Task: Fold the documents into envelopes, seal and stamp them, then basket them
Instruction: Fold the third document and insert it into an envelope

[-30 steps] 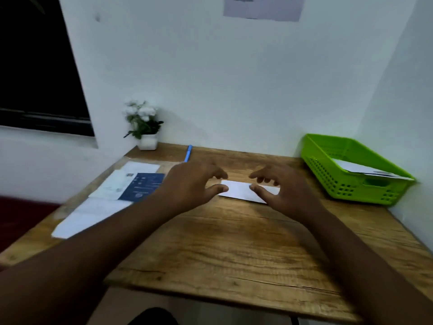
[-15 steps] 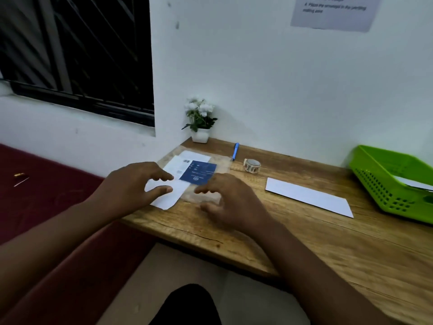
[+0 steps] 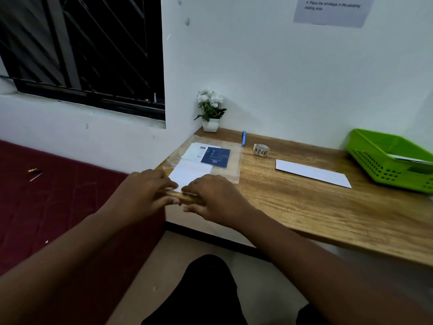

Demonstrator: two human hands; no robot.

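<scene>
Both hands at the white sheet on the table's near-left corner.

Our left hand (image 3: 143, 195) & right hand (image 3: 212, 198) hover side by side at the near edge of the sheet (image 3: 191, 172), fingers loosely spread, tips at or on the paper; can't tell if either grip has actually closed on it. Sheet lies on a clear plastic sleeve (image 3: 230, 170), w/ a blue booklet (image 3: 216, 157) just behind. Envelope (image 3: 312, 172) lies flat mid-table (image 3: 304, 207), well apart from our hands. Green basket (image 3: 384, 167) sits far right w/ a paper inside. Tape roll (image 3: 261, 150), pen (image 3: 244, 137) & plant (image 3: 210, 109) near the wall.
</scene>
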